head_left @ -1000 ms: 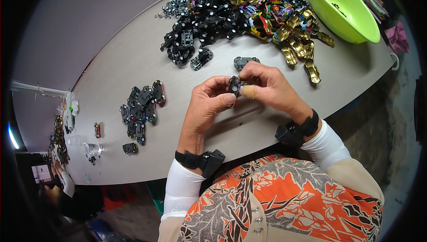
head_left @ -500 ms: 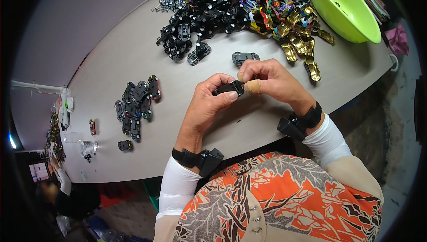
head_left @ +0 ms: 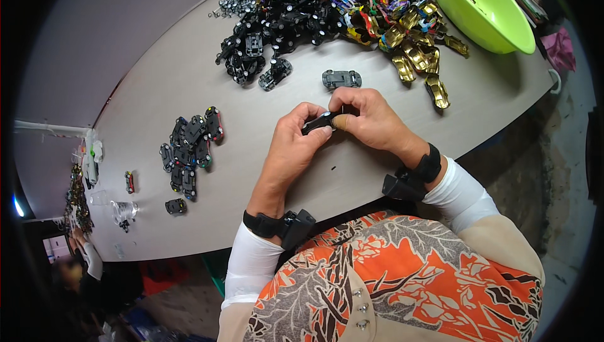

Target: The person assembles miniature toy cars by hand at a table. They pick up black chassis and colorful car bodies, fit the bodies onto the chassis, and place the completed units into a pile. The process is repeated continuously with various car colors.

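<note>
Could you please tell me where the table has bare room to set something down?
The grey table looks bare between the clustered toy cars and the left hand, and again right of the right hand, nearer than the gold car shells. The far side is crowded with black car chassis and those shells, the lime-green basin at their right.

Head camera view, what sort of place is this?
Probably a toy assembly workshop: heaps of black car bases and gold car bodies lie on a table, and a second person is at its left end.
</note>
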A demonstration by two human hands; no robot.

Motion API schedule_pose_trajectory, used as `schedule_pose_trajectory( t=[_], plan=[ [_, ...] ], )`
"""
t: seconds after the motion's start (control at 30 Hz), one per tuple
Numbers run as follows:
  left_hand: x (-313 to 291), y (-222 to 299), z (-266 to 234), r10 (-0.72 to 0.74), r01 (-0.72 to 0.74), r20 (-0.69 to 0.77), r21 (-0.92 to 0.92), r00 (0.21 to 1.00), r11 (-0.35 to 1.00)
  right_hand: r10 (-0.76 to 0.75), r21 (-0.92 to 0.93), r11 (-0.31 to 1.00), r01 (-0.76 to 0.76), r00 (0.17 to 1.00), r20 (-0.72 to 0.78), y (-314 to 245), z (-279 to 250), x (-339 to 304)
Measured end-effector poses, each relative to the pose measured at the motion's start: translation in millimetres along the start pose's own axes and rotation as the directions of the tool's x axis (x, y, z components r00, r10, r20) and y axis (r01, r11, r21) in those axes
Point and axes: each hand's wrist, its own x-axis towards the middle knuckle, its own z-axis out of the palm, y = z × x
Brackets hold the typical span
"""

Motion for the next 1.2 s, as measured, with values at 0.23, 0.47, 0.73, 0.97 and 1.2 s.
schedule_pose_trajectory(
  t=[0.23, 0.47, 0.73, 0.97, 1.2],
  plan=[
    [7.7, -4.0, -18.0, -0.016, -0.053, -0.144, -0.467, 0.989, 0.883, 0.259, 0.344, 0.891, -0.297, 0.954, 0.152, -19.3, -4.9, -2.9],
    [6.2, -1.4, -12.7, -0.064, -0.005, -0.097, -0.585, 0.993, 0.811, 0.002, 0.366, 0.930, 0.008, 1.000, -0.028, -12.7, -12.3, -1.5],
    [0.3, 5.1, -10.8, -0.051, 0.099, 0.130, -0.397, 0.990, 0.913, 0.057, 0.398, 0.915, -0.069, 0.997, 0.044, -19.4, -20.5, -3.5],
    [-2.8, 4.2, -3.3, -0.032, 0.063, 0.140, -0.224, 0.990, 0.972, 0.054, 0.322, 0.939, -0.123, 0.975, 0.215, -15.8, -21.9, -3.0],
    [-2.9, -0.2, -1.1, -0.029, 0.026, 0.095, 0.029, 0.995, 0.999, 0.013, -0.067, 0.998, -0.002, 0.988, 0.156, -8.6, -12.2, -0.6]
  ],
)
